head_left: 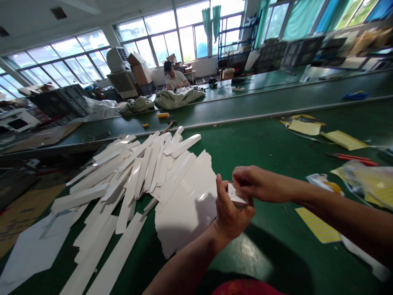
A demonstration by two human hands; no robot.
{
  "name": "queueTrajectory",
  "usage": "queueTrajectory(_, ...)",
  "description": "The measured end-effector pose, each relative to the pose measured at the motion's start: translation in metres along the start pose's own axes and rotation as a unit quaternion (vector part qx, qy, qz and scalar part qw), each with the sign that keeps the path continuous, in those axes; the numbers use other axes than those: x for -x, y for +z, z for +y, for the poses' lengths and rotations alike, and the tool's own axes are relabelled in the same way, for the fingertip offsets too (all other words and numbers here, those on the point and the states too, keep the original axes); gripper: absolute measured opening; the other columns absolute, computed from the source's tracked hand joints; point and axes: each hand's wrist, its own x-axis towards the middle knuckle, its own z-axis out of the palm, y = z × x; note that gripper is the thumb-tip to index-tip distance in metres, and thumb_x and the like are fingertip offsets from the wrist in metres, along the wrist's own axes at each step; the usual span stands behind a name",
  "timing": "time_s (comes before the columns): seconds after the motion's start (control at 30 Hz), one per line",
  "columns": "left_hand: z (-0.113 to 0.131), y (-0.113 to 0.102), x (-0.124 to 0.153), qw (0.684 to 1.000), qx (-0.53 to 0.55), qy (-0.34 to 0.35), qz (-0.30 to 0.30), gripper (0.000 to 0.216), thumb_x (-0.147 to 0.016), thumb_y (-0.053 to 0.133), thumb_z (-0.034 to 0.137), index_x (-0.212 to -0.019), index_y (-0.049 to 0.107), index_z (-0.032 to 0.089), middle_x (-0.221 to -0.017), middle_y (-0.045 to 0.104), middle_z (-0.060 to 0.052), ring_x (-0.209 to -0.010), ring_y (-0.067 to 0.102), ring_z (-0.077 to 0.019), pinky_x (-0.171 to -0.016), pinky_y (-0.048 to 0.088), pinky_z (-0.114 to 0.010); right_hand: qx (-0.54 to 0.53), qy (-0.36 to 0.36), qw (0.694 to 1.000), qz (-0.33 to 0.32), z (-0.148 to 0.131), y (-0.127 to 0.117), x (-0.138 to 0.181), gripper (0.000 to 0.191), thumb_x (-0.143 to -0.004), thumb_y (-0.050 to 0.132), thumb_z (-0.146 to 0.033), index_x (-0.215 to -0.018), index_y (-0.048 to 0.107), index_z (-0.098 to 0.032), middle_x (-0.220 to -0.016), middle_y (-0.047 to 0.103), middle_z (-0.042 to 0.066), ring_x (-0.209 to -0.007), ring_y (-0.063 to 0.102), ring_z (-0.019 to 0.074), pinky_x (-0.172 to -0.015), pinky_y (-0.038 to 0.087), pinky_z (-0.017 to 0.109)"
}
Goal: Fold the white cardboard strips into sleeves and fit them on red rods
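My left hand (pixel 231 219) is wrapped around a small white box-shaped piece (pixel 236 196), its thumb pointing up along the near side. My right hand (pixel 259 183) is closed just over the top of this piece, fingers curled and pinched against it. Whatever those fingertips grip is hidden. Left of my hands lies a large cardboard sheet (pixel 190 205) with a ragged edge. A heap of long white strips (pixel 138 172) spreads beyond it, some flat and some folded into channels.
Sheets of yellow labels (pixel 319 224), a plastic bag (pixel 365 180) and red-handled tweezers-like tools (pixel 353 158) lie on the green table (pixel 245 143) at right. A yellow-handled tool (pixel 163 115) rests on the bench behind. Across it, a person (pixel 175 78) sits at a sack (pixel 178 98).
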Motion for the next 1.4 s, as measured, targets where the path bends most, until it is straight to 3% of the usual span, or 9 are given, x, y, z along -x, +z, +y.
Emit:
queueTrajectory(0.2,-0.001,-0.006,0.0,0.999,-0.031,0.026,-0.003,0.097,-0.078,0.068,0.021,-0.152,0.006,0.016,-0.122,0.056,-0.018,-0.111,0.063,-0.0303,-0.09,0.057,-0.041,0.032,0.013,0.999,0.039,0.0,0.003,-0.008,0.01,-0.067,0.058,-0.01,-0.065,0.052,-0.018,-0.061,0.054,-0.003,-0.056,0.047,0.0108,-0.05,0.031,0.021)
queueTrajectory(0.43,-0.008,-0.006,-0.001,0.998,-0.015,0.06,0.027,0.1,-0.078,0.071,0.023,-0.153,0.004,0.016,-0.116,0.062,-0.016,-0.104,0.068,-0.0258,-0.085,0.06,-0.037,-0.11,0.041,0.993,0.023,0.014,0.011,-0.01,0.016,-0.076,0.062,-0.027,-0.067,0.053,-0.018,-0.058,0.056,-0.003,-0.052,0.051,0.0109,-0.046,0.037,0.02)
queueTrajectory(0.63,-0.011,-0.019,-0.005,0.993,0.038,-0.11,-0.016,0.081,-0.073,0.076,0.028,-0.139,0.031,0.019,-0.113,0.068,-0.014,-0.091,0.072,-0.0233,-0.076,0.06,-0.033,-0.244,0.053,0.959,0.132,0.018,0.025,-0.024,0.035,-0.08,0.064,-0.047,-0.067,0.046,-0.02,-0.052,0.047,-0.006,-0.045,0.048,0.0097,-0.044,0.039,0.02)
queueTrajectory(0.77,-0.023,-0.068,-0.054,0.979,0.011,-0.202,-0.024,0.065,-0.082,0.068,0.033,-0.136,0.035,0.02,-0.109,0.069,-0.012,-0.085,0.072,-0.0206,-0.071,0.059,-0.031,-0.242,0.128,0.933,0.235,0.068,0.055,-0.049,0.032,-0.084,0.057,-0.05,-0.071,0.048,-0.022,-0.055,0.047,-0.006,-0.048,0.049,0.0104,-0.051,0.046,0.023)
queueTrajectory(0.83,-0.047,-0.108,-0.089,0.968,-0.121,-0.215,-0.044,0.065,-0.085,0.066,0.038,-0.138,0.034,0.02,-0.106,0.07,-0.011,-0.083,0.071,-0.0227,-0.07,0.058,-0.034,-0.17,0.216,0.941,0.198,0.1,0.084,-0.06,0.026,-0.075,0.068,-0.037,-0.064,0.052,-0.02,-0.057,0.054,-0.003,-0.055,0.056,0.0133,-0.052,0.044,0.023)
queueTrajectory(1.03,-0.141,-0.207,-0.136,0.799,-0.567,-0.182,-0.084,0.091,-0.082,0.068,0.044,-0.149,0.021,0.005,-0.134,0.052,-0.029,-0.12,0.054,-0.0427,-0.095,0.045,-0.057,-0.193,0.353,0.904,0.145,0.146,0.185,-0.078,0.032,-0.07,0.076,-0.036,-0.053,0.055,-0.019,-0.044,0.053,0.001,-0.05,0.062,0.021,-0.047,0.044,0.027)
queueTrajectory(1.13,-0.163,-0.177,-0.086,0.806,-0.574,-0.111,-0.092,0.093,-0.083,0.065,0.053,-0.15,0.022,0.003,-0.139,0.046,-0.028,-0.125,0.046,-0.0417,-0.099,0.041,-0.055,-0.253,0.412,0.861,0.157,0.146,0.212,-0.089,0.03,-0.08,0.069,-0.043,-0.07,0.062,-0.015,-0.053,0.059,0.002,-0.047,0.062,0.0188,-0.043,0.047,0.027)
queueTrajectory(1.3,-0.163,-0.059,0.045,0.835,-0.425,-0.109,-0.332,0.112,-0.048,0.09,0.054,-0.139,0.043,0.007,-0.134,0.051,-0.02,-0.121,0.047,-0.0351,-0.104,0.04,-0.046,-0.361,0.456,0.791,0.19,0.145,0.221,-0.105,0.028,-0.096,0.057,-0.04,-0.094,0.062,-0.012,-0.074,0.063,-0.001,-0.057,0.059,0.0089,-0.052,0.051,0.022)
queueTrajectory(1.4,-0.16,-0.028,0.079,0.834,-0.423,-0.134,-0.329,0.083,-0.057,0.088,0.039,-0.124,0.054,0.006,-0.121,0.057,-0.019,-0.115,0.049,-0.0352,-0.099,0.041,-0.049,-0.408,0.446,0.769,0.209,0.146,0.216,-0.108,0.024,-0.096,0.058,-0.037,-0.094,0.062,-0.013,-0.075,0.061,-0.002,-0.056,0.055,0.0071,-0.052,0.048,0.021)
